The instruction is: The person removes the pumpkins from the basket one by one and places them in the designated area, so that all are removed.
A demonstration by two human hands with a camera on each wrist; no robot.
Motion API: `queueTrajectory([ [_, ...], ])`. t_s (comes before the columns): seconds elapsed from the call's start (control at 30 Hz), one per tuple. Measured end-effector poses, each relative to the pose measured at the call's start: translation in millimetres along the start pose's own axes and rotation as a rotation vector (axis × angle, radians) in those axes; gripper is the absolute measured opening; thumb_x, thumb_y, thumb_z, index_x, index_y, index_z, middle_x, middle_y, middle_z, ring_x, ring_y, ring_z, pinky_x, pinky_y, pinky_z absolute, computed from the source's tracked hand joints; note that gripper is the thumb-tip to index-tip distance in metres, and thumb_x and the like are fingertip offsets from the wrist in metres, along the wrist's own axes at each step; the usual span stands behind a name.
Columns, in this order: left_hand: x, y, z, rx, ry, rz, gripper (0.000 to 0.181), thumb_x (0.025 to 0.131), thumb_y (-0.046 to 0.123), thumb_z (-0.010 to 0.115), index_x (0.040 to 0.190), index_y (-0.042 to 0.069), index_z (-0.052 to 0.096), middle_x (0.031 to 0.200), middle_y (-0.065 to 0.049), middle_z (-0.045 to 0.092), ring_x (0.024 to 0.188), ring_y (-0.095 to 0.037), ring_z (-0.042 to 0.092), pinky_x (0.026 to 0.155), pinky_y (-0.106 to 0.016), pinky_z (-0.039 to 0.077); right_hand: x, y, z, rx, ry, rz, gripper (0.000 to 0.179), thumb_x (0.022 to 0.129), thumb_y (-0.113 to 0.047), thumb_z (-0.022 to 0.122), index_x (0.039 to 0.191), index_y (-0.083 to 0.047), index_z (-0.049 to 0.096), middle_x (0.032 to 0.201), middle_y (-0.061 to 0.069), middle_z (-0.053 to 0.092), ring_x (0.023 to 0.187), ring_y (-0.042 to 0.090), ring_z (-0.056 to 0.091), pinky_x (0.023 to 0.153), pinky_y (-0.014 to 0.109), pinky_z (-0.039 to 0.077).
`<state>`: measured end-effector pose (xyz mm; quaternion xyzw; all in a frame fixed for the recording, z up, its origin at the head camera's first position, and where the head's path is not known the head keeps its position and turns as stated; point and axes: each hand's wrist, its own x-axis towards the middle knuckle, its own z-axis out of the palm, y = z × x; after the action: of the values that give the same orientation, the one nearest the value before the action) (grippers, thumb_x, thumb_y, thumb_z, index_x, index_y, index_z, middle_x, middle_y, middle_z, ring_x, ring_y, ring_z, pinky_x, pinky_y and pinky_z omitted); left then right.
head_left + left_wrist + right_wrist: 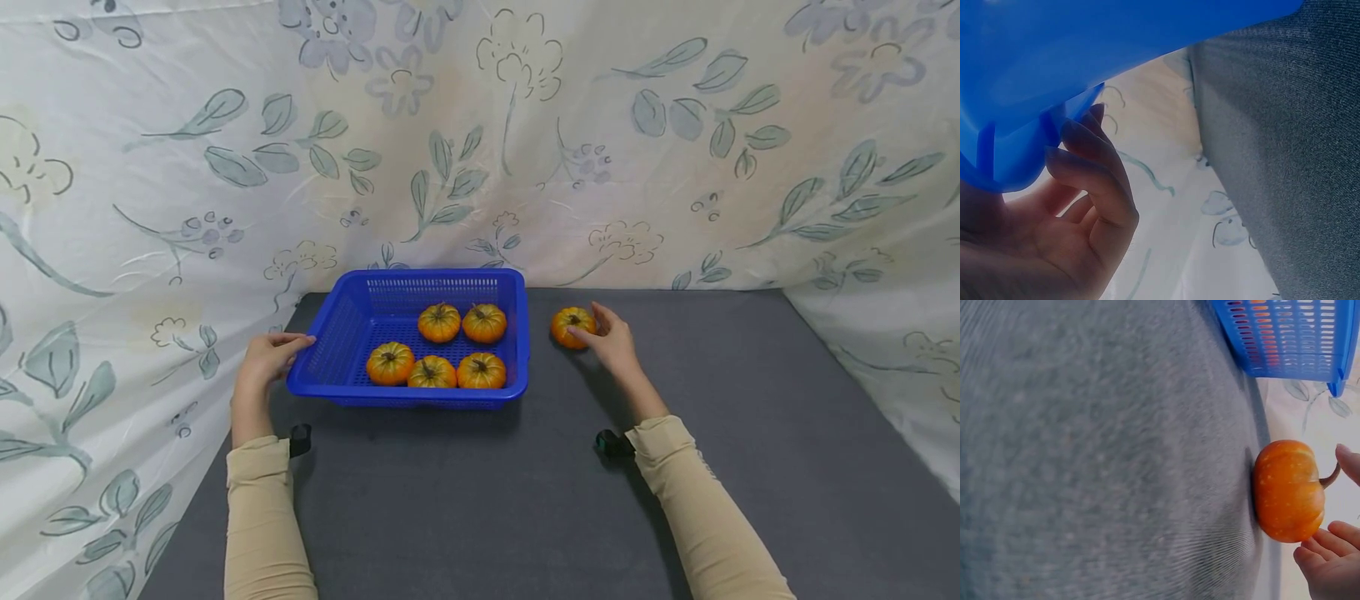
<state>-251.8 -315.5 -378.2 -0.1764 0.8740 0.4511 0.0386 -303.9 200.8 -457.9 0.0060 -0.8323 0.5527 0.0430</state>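
Observation:
A blue plastic basket (408, 393) with slotted sides stands on the dark tabletop, holding several small orange pumpkins (483, 323). My left hand (264, 360) grips the basket's left rim; in the left wrist view the fingers (1094, 181) curl up at the blue rim (1016, 181). One more pumpkin (573, 327), its stem showing in the right wrist view, sits on the tabletop to the right of the basket. Spread around this pumpkin is my right hand (617, 343), thumb and fingers apart. Whether the fingertips touch its skin is hard to tell.
The dark grey tabletop (465, 500) extends in front of the basket and to its right. A white cloth with a leaf and flower print (450, 208) hangs behind the table and along both sides, close behind the basket. Dark straps are on both wrists.

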Motion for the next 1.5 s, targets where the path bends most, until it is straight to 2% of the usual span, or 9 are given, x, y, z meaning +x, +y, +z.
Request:
queueTrajectory([
  [0.13, -0.3, -0.8, 0.2, 0.004, 0.005, 0.007, 0.062, 0.097, 0.042, 0.055, 0.138, -0.004, 0.050, 0.142, -0.027, 0.049, 0.124, -0.038, 0.055, 0.078, -0.025, 0.054, -0.2, -4.3, 0.2, 0.028, -0.007, -0.017, 0.081, 0.090, -0.028, 0.071, 0.152, -0.001, 0.027, 0.159, 0.017, 0.029, 0.149, 0.030, 0.026, 0.120, 0.044, 0.026],
  [0.27, -1.1, -1.3, 0.9, -0.009, 0.009, 0.007, 0.062, 0.097, 0.042, 0.056, 0.138, -0.004, 0.050, 0.143, -0.027, 0.047, 0.126, -0.039, 0.053, 0.092, -0.038, 0.053, -1.6, -14.2, 1.6, 0.046, -0.002, -0.046, 0.080, 0.090, -0.030, 0.071, 0.153, -0.004, 0.028, 0.160, 0.014, 0.028, 0.150, 0.028, 0.025, 0.120, 0.043, 0.026],
  [0.5, -1.6, -0.4, 1.7, 0.001, 0.017, 0.008, 0.060, 0.097, 0.041, 0.055, 0.137, -0.005, 0.051, 0.140, -0.027, 0.049, 0.119, -0.034, 0.056, 0.085, -0.032, 0.054, -6.5, -41.4, 8.2, 0.058, -0.013, -0.064, 0.081, 0.089, -0.033, 0.071, 0.153, -0.007, 0.028, 0.160, 0.012, 0.028, 0.149, 0.028, 0.025, 0.120, 0.043, 0.025],
  [0.67, 0.1, -0.8, 1.8, -0.017, 0.012, -0.005, 0.062, 0.097, 0.041, 0.055, 0.138, -0.005, 0.049, 0.143, -0.027, 0.047, 0.124, -0.038, 0.053, 0.100, -0.046, 0.050, -8.6, -57.8, 17.1, 0.074, -0.032, -0.074, 0.081, 0.089, -0.034, 0.071, 0.154, -0.009, 0.029, 0.160, 0.010, 0.029, 0.150, 0.026, 0.025, 0.121, 0.043, 0.024],
  [0.83, 1.6, -0.9, 2.0, -0.029, 0.007, -0.011, 0.063, 0.097, 0.041, 0.055, 0.139, -0.005, 0.048, 0.143, -0.028, 0.046, 0.127, -0.040, 0.051, 0.104, -0.050, 0.046, -9.8, -71.1, 27.6, 0.063, -0.042, -0.092, 0.078, 0.089, -0.033, 0.071, 0.152, -0.010, 0.032, 0.159, 0.010, 0.033, 0.149, 0.025, 0.028, 0.120, 0.042, 0.026],
  [1.1, 1.7, -0.7, 1.9, -0.024, -0.006, -0.003, 0.063, 0.097, 0.041, 0.055, 0.139, -0.005, 0.048, 0.143, -0.028, 0.047, 0.125, -0.039, 0.052, 0.102, -0.048, 0.048, -15.1, -89.1, 44.0, 0.116, -0.108, -0.103, 0.078, 0.089, -0.029, 0.072, 0.153, -0.010, 0.032, 0.159, 0.008, 0.032, 0.149, 0.022, 0.028, 0.120, 0.041, 0.027],
  [1.33, 2.0, -1.6, 0.1, -0.001, -0.013, 0.014, 0.063, 0.097, 0.043, 0.055, 0.138, -0.004, 0.049, 0.142, -0.026, 0.048, 0.121, -0.035, 0.055, 0.080, -0.026, 0.053, -21.9, -105.2, 58.5, 0.152, -0.178, -0.142, 0.074, 0.089, -0.023, 0.072, 0.151, -0.009, 0.034, 0.158, 0.009, 0.034, 0.147, 0.021, 0.031, 0.119, 0.038, 0.028],
  [1.4, 2.0, -2.0, 0.0, 0.000, -0.011, 0.014, 0.063, 0.097, 0.043, 0.055, 0.138, -0.004, 0.049, 0.143, -0.026, 0.047, 0.122, -0.036, 0.054, 0.080, -0.026, 0.053, -23.1, -108.6, 63.0, 0.147, -0.200, -0.155, 0.073, 0.089, -0.023, 0.072, 0.151, -0.010, 0.034, 0.158, 0.009, 0.034, 0.147, 0.021, 0.032, 0.119, 0.037, 0.029],
  [1.5, 2.1, -2.1, 0.3, -0.003, -0.010, 0.012, 0.063, 0.097, 0.042, 0.054, 0.138, -0.005, 0.049, 0.143, -0.027, 0.047, 0.124, -0.038, 0.053, 0.089, -0.036, 0.054, -24.9, -111.6, 70.1, 0.135, -0.226, -0.164, 0.073, 0.089, -0.025, 0.072, 0.151, -0.010, 0.035, 0.157, 0.009, 0.036, 0.147, 0.020, 0.033, 0.119, 0.037, 0.030],
])
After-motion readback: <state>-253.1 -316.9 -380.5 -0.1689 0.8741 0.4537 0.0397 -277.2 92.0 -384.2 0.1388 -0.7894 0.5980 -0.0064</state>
